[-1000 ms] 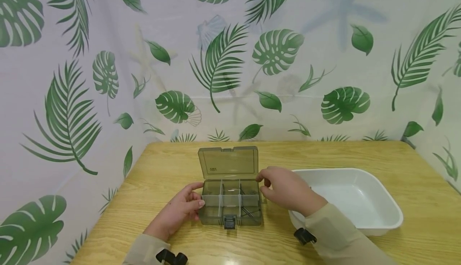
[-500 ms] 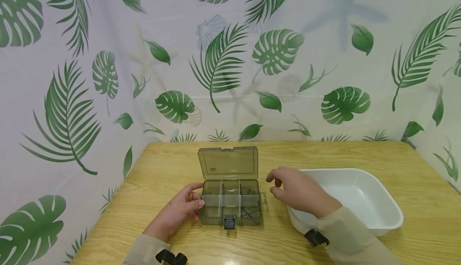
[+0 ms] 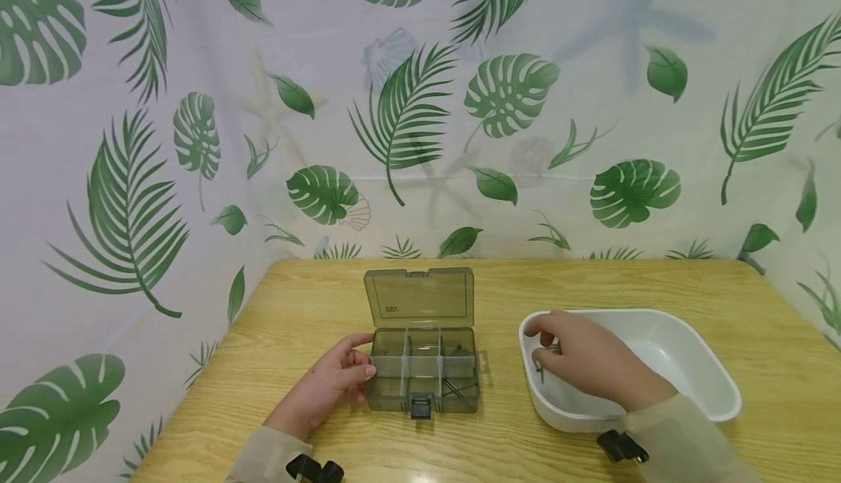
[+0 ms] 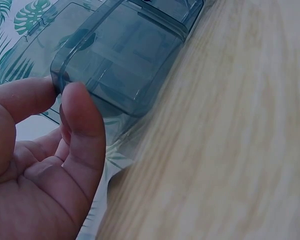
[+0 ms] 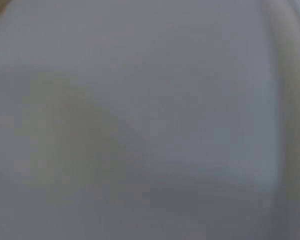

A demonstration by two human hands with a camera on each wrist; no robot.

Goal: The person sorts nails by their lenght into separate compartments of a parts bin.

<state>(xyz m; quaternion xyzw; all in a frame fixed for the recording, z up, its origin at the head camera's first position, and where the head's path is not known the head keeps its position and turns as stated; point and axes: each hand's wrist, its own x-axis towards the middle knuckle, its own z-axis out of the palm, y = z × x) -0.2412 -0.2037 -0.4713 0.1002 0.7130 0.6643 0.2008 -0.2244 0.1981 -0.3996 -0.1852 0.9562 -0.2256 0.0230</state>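
Observation:
A smoky clear plastic compartment box [image 3: 389, 401] stands on the wooden table with its lid [image 3: 420, 297] raised. Several thin dark metal pieces [image 3: 458, 389] lie in its front right compartment. My left hand [image 3: 328, 375] holds the box by its left side; in the left wrist view, thumb and forefinger meet at a corner of the box [image 4: 125, 65]. Over the left end of a white basin [image 3: 719, 388] hovers my right hand [image 3: 591, 359], fingers loosely bent and pointing down inside. Small metal pieces [image 3: 540, 371] show beside those fingertips. White basin surface [image 5: 165, 100] blurs across the right wrist view.
The wooden table [image 3: 315, 286] runs back to a leaf-printed curtain [image 3: 434, 125], which also hangs along both sides. Between box and basin lies a narrow strip of bare tabletop [image 3: 502, 388]. Each wrist wears a black camera mount [image 3: 620, 446].
My right hand has moved right, from the box's right edge to over the basin's left end, and its fingers now reach inside. The left hand and the box have stayed put.

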